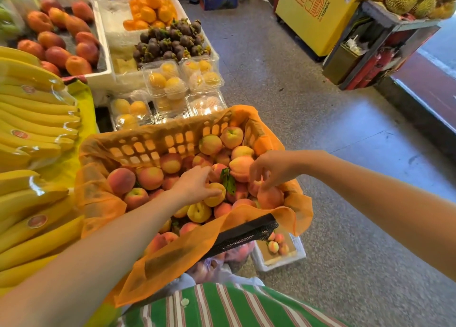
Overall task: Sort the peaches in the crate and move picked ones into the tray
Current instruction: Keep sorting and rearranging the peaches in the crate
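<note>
Peaches [150, 178], pink and yellow, fill an orange crate [153, 144] lined with orange mesh [98, 203], which sits tilted right in front of you. Your left hand [195, 186] reaches into the middle of the heap, its fingers curled over a yellowish peach [217, 199] just beside a green leaf [228, 181]. Your right hand [274, 168] hangs over the crate's near right corner, fingers bent down onto a pink peach [271, 199] (you cannot tell whether they grip it or only touch it). Below that corner, a white foam tray [283, 261] holding a few peaches stands on the speckled floor [320, 104]. To your left, wrapped bananas [37, 119] lie across a yellow-covered bench [85, 99]. Beyond the crate are clear boxes of yellow fruit [167, 82], and behind them a heap of mangosteens [170, 42].
</note>
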The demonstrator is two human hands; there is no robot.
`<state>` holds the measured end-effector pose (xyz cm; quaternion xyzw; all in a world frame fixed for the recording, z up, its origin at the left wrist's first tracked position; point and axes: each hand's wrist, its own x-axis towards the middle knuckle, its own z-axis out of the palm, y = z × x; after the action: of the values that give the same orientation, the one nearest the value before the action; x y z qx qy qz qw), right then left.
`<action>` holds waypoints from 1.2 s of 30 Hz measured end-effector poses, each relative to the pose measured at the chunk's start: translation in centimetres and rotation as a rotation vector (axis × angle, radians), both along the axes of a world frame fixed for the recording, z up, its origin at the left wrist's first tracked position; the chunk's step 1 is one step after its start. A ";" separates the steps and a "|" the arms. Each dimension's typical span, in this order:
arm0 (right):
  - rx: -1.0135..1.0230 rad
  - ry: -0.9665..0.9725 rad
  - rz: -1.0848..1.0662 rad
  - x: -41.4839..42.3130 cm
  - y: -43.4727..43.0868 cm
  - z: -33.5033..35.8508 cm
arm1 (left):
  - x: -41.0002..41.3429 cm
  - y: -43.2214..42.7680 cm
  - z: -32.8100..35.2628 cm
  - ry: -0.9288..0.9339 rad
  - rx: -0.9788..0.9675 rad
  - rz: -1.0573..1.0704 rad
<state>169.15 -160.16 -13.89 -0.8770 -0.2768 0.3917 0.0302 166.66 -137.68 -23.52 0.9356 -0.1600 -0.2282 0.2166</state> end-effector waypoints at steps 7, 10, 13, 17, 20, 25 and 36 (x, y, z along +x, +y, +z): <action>0.266 0.014 -0.004 1.9 6.3 0.6 | 0.6 6.4 4.1 -0.059 -0.257 0.107; 0.333 0.069 0.033 2.2 11.1 -0.5 | -1.0 10.8 4.4 -0.222 -0.208 0.182; 0.355 0.157 0.108 1.4 15.6 -2.9 | -3.4 14.7 3.9 -0.382 -0.049 0.174; 0.299 0.200 0.235 -0.7 19.8 -6.3 | -6.5 17.7 2.8 -0.414 0.002 0.171; 0.251 0.177 0.333 -1.7 21.4 -8.6 | -7.9 18.0 2.5 -0.432 0.017 0.065; 0.340 0.137 0.201 -1.1 22.2 -10.5 | -8.7 18.3 1.8 -0.387 0.166 -0.074; 0.577 0.028 -0.012 2.7 25.1 -11.3 | -7.5 20.4 1.1 -0.459 0.101 0.258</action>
<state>171.84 -135.08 -25.23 -0.8282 -0.3712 0.3088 0.2844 159.19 -117.24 -22.41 0.9851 -0.0728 0.0116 0.1552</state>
